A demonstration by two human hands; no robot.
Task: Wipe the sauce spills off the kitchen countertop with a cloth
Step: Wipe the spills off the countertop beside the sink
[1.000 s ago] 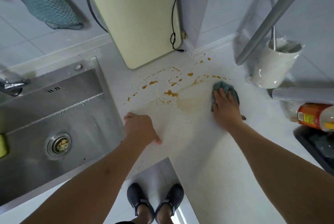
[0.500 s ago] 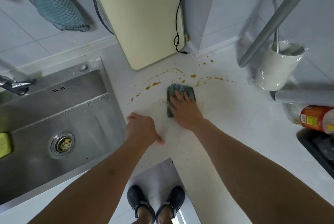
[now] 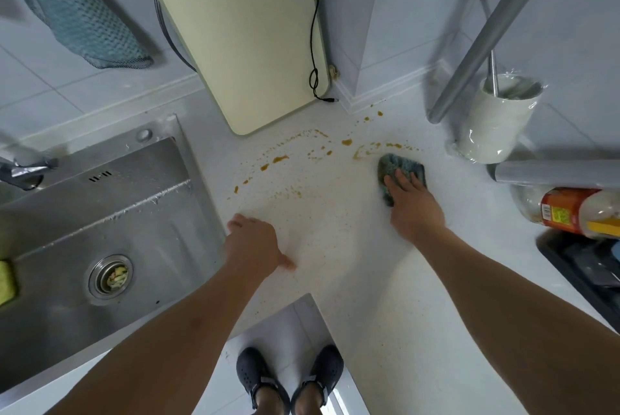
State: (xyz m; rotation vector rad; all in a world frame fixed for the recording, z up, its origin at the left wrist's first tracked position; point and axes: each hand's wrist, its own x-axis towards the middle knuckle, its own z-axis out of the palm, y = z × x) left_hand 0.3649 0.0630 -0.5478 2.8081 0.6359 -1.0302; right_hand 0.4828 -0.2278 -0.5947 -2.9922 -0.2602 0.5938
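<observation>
Brown sauce spills (image 3: 280, 159) dot the white countertop (image 3: 335, 247) in an arc in front of the cutting board. A folded blue-green cloth (image 3: 391, 166) lies flat at the right end of that arc, just below a sauce streak (image 3: 369, 148). My right hand (image 3: 414, 206) presses on the cloth with straight fingers laid over it. My left hand (image 3: 253, 245) rests on the countertop beside the sink, fingers bent down, holding nothing. A faint smeared patch lies between my hands.
A steel sink (image 3: 84, 230) fills the left. A cream cutting board (image 3: 241, 32) leans on the wall with a black cable (image 3: 313, 45). A white utensil holder (image 3: 496, 119), a metal pole (image 3: 486, 29), a sauce bottle (image 3: 570, 210) and a black tray (image 3: 583, 267) crowd the right.
My right hand has slid the cloth from the middle of the spill back to the right. The sauce blobs in the middle are gone. My left hand has stayed put.
</observation>
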